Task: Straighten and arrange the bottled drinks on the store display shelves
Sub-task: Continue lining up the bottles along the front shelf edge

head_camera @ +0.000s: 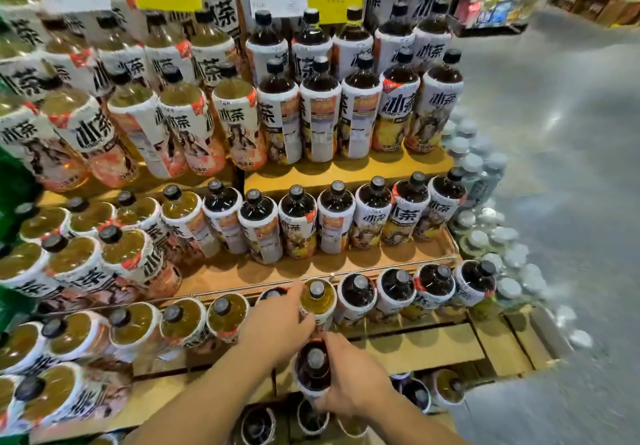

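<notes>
Tiered wooden shelves carry rows of white-labelled tea bottles with black caps, pale yellow tea on the left and dark tea on the right. My left hand grips a yellow tea bottle standing in the third row between a yellow bottle and a dark bottle. Just below it, my right hand holds a dark tea bottle upright by its shoulder above the lower shelf. Both forearms reach in from the bottom edge.
Bare wooden shelf board lies right of my right hand. More dark and yellow bottles stand on the lowest tier. Clear water bottles are stacked along the display's right side. Grey aisle floor spreads to the right.
</notes>
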The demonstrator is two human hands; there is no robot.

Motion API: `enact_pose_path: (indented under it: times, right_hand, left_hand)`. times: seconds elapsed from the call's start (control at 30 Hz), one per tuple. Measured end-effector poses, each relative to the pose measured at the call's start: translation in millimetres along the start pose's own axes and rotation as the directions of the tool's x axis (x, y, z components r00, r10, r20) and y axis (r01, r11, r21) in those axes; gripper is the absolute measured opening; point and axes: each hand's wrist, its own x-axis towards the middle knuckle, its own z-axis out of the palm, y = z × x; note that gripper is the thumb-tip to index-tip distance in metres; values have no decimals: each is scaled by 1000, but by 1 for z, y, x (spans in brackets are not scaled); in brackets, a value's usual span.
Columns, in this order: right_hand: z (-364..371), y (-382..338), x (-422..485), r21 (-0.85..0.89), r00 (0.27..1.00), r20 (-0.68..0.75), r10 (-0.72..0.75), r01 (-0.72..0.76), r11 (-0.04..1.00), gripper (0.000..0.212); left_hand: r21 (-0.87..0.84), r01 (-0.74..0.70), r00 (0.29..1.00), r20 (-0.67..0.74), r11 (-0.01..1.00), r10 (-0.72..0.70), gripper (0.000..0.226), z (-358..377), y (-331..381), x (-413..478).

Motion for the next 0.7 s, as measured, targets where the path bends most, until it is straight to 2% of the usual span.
enact_pose_path:
  times: [0.13,0.3,0.47,0.7]
  right_hand:
    - [-2,14,3,18,999,-32,39,-39,999,87]
    - [-12,27,4,44,997,-41,64,-62,997,78]
    - [-14,34,-2,54,993,-61,101,-98,994,70]
    - [-4,41,-9,110,989,-88,119,-109,988,75]
  left_hand:
    - [115,-15,995,95,993,5,62,5,13,40]
    - [274,-101,973,227,956,38,62,24,26,65]
    - [276,-74,978,207,958,16,52,29,28,66]
    - [301,-200,958,261,932,121,47,25,29,30]
